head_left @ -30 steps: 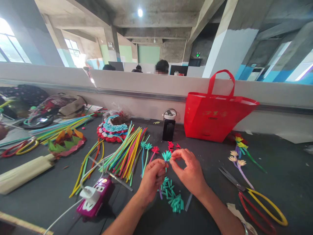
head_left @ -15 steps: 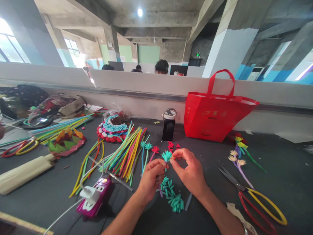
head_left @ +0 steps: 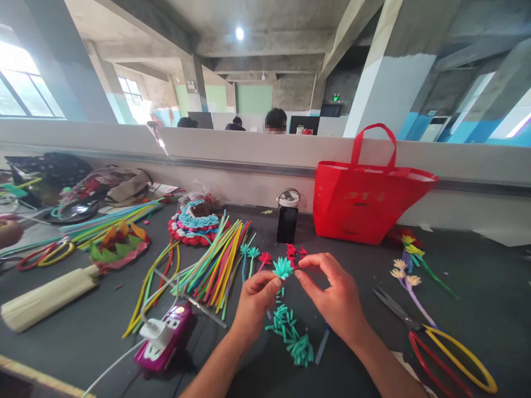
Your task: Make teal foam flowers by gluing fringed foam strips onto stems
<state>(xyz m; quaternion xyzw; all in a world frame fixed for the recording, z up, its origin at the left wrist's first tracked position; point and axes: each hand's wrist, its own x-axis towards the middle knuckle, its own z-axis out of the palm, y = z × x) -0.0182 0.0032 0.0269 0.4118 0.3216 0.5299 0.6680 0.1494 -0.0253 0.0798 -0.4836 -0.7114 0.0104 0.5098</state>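
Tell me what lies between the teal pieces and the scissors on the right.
In the head view, from the teal pieces to the scissors: a flat strip, then the right forearm.

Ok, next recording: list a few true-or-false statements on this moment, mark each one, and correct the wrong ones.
1. The left hand holds a turquoise flower. True.
2. The right hand rests on the red-and-yellow-handled scissors. False: the right hand is raised beside the flower, and the scissors lie apart on the table.
3. Cut turquoise pieces lie on the table. True.
4. The red tote bag lies flat on its side. False: the red tote bag stands upright, handle up.
5. A white plug sits in the purple power strip. True.
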